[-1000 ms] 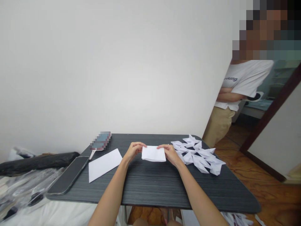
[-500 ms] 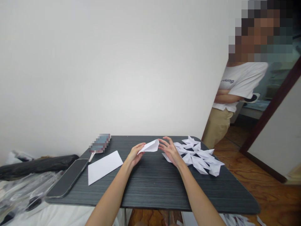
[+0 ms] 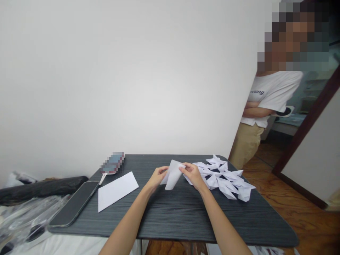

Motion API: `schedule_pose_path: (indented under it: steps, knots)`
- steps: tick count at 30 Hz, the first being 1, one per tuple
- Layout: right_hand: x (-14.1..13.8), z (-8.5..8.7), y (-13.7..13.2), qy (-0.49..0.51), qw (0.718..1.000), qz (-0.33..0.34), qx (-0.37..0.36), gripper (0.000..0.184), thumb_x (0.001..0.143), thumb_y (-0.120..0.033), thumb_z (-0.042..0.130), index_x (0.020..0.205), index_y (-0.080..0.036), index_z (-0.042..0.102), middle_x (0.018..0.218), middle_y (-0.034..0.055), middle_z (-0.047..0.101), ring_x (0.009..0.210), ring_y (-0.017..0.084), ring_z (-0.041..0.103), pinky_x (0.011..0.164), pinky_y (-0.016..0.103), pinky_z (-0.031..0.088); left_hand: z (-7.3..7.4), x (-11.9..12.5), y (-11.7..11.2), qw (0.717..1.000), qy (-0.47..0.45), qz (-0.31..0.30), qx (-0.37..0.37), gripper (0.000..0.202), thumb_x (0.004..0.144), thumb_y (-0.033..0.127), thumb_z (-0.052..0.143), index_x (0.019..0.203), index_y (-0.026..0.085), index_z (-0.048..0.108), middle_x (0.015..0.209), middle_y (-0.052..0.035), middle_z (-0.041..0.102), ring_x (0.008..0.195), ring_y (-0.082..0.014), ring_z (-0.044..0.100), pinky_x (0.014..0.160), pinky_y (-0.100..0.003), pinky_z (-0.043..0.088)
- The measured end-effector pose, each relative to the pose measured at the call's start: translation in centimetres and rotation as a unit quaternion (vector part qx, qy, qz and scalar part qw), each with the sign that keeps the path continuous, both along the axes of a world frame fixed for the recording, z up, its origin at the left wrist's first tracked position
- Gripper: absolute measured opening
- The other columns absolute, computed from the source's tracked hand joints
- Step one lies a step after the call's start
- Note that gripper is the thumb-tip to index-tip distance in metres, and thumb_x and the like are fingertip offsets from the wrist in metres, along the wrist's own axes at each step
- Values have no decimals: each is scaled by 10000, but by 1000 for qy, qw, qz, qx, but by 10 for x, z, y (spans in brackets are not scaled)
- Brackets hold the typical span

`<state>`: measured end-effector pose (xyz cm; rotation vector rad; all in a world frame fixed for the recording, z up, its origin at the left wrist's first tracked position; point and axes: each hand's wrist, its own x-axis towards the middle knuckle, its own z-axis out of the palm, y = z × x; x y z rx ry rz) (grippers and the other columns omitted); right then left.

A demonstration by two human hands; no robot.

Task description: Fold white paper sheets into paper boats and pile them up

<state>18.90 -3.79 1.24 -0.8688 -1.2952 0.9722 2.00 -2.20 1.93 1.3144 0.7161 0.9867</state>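
Above the middle of the dark table (image 3: 175, 216), a folded sheet of white paper (image 3: 174, 175) is held up between my two hands. My left hand (image 3: 157, 177) pinches its left edge, with the thumb on the near side. The upper right corner is gripped by my right hand (image 3: 193, 174), thumb in front and fingers behind. Several folded white paper pieces (image 3: 225, 177) lie spread just right of my right hand. To the left of my left hand, a flat stack of white paper (image 3: 118, 191) rests on the table.
A dark phone (image 3: 75, 203) lies along the table's left edge, with a blurred-out object (image 3: 113, 163) behind it. The white wall (image 3: 159, 78) rises directly behind the table. At the right, a person in a white shirt (image 3: 276, 92) stands with folded arms.
My right hand, apart from the paper with fingers spread before, now grips its upper right corner. The paper has turned from lying nearly level to hanging more upright, its folded layers showing.
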Motion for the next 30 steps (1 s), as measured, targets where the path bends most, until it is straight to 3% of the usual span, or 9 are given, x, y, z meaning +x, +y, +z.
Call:
schedule_pose_path:
  steps: [3, 9, 18, 30]
  knots:
    - [-2, 1, -2, -37, 999, 10, 9, 229, 613, -365, 601, 696, -152, 585, 645, 18, 580, 610, 140, 514, 572, 244, 408, 8, -3, 1, 994, -19, 79, 79, 386, 701, 417, 512, 897, 97, 601, 833, -102, 632, 714, -167, 582, 631, -251, 442]
    - [-8, 2, -3, -119, 991, -14, 52, 181, 652, -336, 561, 675, -159, 582, 626, 4, 553, 607, 134, 493, 571, 240, 392, 11, -2, -6, 964, 61, 160, 206, 249, 661, 315, 576, 794, 114, 637, 812, -86, 646, 733, -181, 585, 668, -262, 454]
    - [-8, 8, -8, -182, 978, -56, 90, 150, 671, -310, 544, 702, -171, 589, 699, 26, 563, 652, 145, 487, 612, 250, 395, 2, 2, -5, 943, 108, 197, 246, 222, 673, 298, 553, 772, 127, 655, 773, -78, 658, 675, -189, 592, 619, -272, 462]
    - [-10, 13, -12, -180, 977, -47, 100, 137, 669, -302, 548, 664, -170, 585, 705, 27, 557, 655, 140, 483, 605, 243, 391, 2, 2, -5, 952, 92, 177, 231, 230, 679, 284, 542, 796, 120, 652, 801, -83, 656, 706, -192, 595, 638, -273, 463]
